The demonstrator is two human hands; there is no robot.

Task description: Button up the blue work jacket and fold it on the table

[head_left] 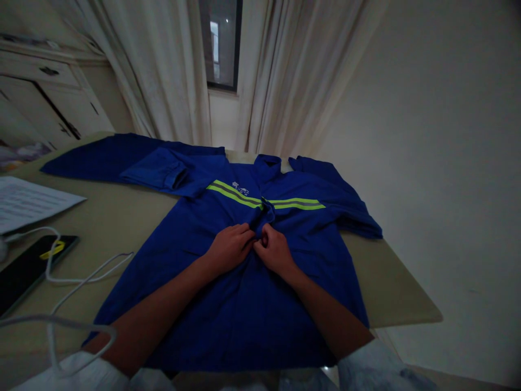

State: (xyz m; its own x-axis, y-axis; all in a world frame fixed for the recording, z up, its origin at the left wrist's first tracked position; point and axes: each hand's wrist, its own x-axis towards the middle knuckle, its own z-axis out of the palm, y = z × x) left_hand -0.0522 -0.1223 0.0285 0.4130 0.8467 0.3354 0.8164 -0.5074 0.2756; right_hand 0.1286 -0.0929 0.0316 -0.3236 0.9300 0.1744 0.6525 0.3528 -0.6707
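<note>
A blue work jacket [293,304] lies spread front side up, its collar pointing away from me. A yellow-green and grey reflective stripe [299,204] crosses the chest, with a small white print above it on the left. At the front opening, just below the stripe, my left hand [231,247] pinches one edge of the cloth. Close beside it, my right hand [277,250] has its fingers curled on the other edge. The fingertips nearly meet, and any button between them is hidden.
The jacket rests on a beige table [399,288]. On the left are a printed sheet [32,203], a dark phone-like slab [24,277] and a looping white cable [73,281]. More dark blue cloth [93,157] lies at the back left. Curtains [163,70] and a cabinet [52,92] stand behind.
</note>
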